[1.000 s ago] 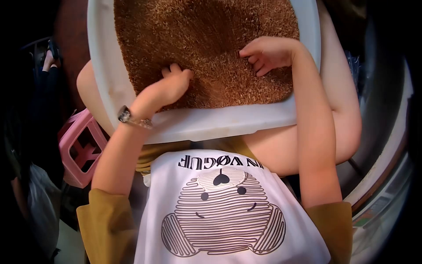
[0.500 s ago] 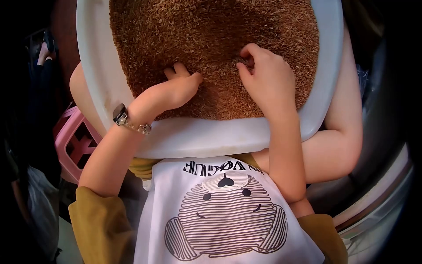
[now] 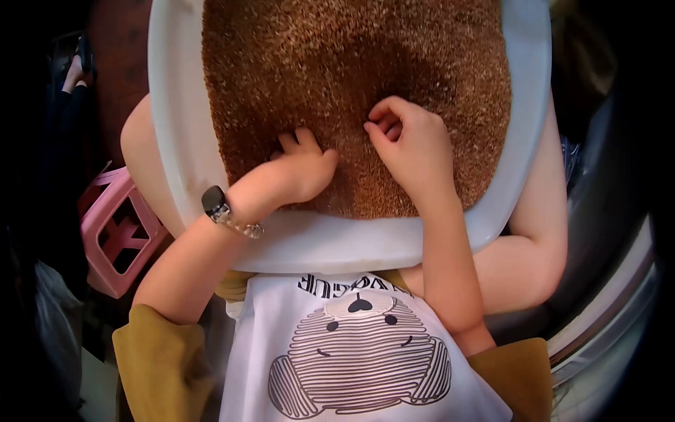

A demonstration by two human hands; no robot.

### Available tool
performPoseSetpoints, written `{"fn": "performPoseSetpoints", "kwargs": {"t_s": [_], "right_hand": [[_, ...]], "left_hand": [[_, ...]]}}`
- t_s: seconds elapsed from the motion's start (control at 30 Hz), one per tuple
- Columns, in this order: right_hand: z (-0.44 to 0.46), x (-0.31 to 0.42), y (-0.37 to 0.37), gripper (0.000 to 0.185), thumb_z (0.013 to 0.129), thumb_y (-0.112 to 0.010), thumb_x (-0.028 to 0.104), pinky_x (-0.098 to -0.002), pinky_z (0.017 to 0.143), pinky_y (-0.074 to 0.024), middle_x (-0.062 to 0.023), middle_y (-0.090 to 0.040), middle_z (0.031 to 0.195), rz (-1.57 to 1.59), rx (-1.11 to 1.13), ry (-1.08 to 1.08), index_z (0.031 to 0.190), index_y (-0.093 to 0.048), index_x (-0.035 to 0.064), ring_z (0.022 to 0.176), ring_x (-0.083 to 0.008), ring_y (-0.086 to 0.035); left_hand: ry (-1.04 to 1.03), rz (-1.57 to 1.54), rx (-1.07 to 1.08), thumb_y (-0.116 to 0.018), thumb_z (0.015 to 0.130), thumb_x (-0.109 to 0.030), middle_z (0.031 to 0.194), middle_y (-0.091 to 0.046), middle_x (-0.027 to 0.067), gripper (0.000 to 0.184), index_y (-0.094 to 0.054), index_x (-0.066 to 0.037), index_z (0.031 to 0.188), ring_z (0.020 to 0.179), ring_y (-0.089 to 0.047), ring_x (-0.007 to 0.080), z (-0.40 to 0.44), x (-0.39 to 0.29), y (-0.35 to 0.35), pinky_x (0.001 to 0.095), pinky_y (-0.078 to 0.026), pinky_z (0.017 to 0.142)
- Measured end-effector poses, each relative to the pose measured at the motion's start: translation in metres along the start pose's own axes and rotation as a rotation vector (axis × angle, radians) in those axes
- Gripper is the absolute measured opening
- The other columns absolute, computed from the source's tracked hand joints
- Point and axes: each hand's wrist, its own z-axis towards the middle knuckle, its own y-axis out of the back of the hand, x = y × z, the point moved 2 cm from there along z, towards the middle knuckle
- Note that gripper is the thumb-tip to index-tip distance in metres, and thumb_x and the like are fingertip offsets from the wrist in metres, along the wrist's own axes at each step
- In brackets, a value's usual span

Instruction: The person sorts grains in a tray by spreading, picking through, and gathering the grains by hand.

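A white tray (image 3: 309, 246) lies across my lap, filled with a layer of reddish-brown grain (image 3: 337, 70). My left hand (image 3: 302, 165), with a watch (image 3: 215, 202) at the wrist, rests on the grain near the tray's front edge, its fingers apart and their tips partly in the grain. To its right, my right hand (image 3: 411, 144) is over the grain, thumb and forefinger curled toward each other. Whatever may be between those fingers is too small to make out.
On the left stands a pink plastic stool (image 3: 119, 232). Another person's foot in a dark shoe (image 3: 83, 56) shows at the upper left. My bare legs lie under the tray on both sides.
My right hand came leftward from the tray's right side, and its fingers curled closer together. My left hand stayed low in the grain. The view shifted, so the tray sits lower.
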Motion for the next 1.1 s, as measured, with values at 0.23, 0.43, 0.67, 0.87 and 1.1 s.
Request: {"fn": "performPoseSetpoints", "kwargs": {"t_s": [0.23, 0.43, 0.67, 0.87, 1.1], "right_hand": [[0.003, 0.008, -0.004, 0.007, 0.079, -0.068, 0.015, -0.0372, 0.065, -0.0531, -0.0055, -0.069, 0.075, -0.005, 0.040, -0.073, 0.083, -0.068, 0.0084, 0.070, -0.0243, -0.067], [-0.003, 0.008, 0.005, 0.013, 0.080, -0.065, 0.020, -0.0402, 0.067, -0.0534, -0.0089, -0.068, 0.074, -0.136, 0.062, -0.112, 0.083, -0.069, 0.0086, 0.070, -0.0292, -0.067], [-0.020, -0.014, 0.052, 0.035, 0.090, -0.054, 0.028, -0.0502, 0.078, -0.0508, -0.0240, -0.067, 0.079, -0.562, 0.295, -0.430, 0.079, -0.070, -0.0004, 0.080, -0.0413, -0.065], [-0.009, -0.044, 0.034, 0.042, 0.091, -0.051, 0.026, -0.0490, 0.077, -0.0476, -0.0316, -0.061, 0.074, -0.240, 0.473, -0.404, 0.073, -0.062, -0.0110, 0.076, -0.0448, -0.062], [-0.002, -0.071, 0.004, 0.036, 0.095, -0.045, 0.029, -0.0402, 0.062, -0.0476, -0.0076, -0.052, 0.074, 0.071, 0.593, -0.583, 0.087, -0.053, -0.0050, 0.072, -0.0185, -0.058]], "left_hand": [[-0.019, 0.004, 0.098, -0.035, 0.095, -0.044, 0.141, -0.024, 0.0412, 0.069, -0.023, 0.009, 0.137, 0.121, -0.041, 0.0567, 0.014, 0.010, -0.009, 0.0562, -0.034, 0.104], [-0.053, 0.058, 0.119, -0.034, 0.096, -0.043, 0.144, -0.019, 0.0419, 0.070, -0.019, 0.009, 0.140, 0.125, -0.038, 0.0565, 0.021, 0.013, -0.014, 0.0559, -0.035, 0.104], [-0.004, -0.030, 0.081, -0.037, 0.095, -0.043, 0.147, -0.017, 0.0405, 0.072, -0.018, 0.005, 0.145, 0.127, -0.037, 0.0552, -0.003, 0.002, 0.001, 0.0546, -0.035, 0.105], [-0.095, -0.062, 0.031, -0.039, 0.094, -0.043, 0.143, -0.027, 0.0384, 0.072, -0.023, 0.004, 0.144, 0.122, -0.043, 0.0532, -0.009, 0.008, 0.004, 0.0533, -0.041, 0.100], [-0.098, -0.134, 0.042, -0.033, 0.095, -0.044, 0.141, -0.035, 0.0347, 0.067, -0.032, 0.005, 0.141, 0.122, -0.047, 0.0485, -0.002, 0.010, 0.003, 0.0492, -0.038, 0.105]]}}
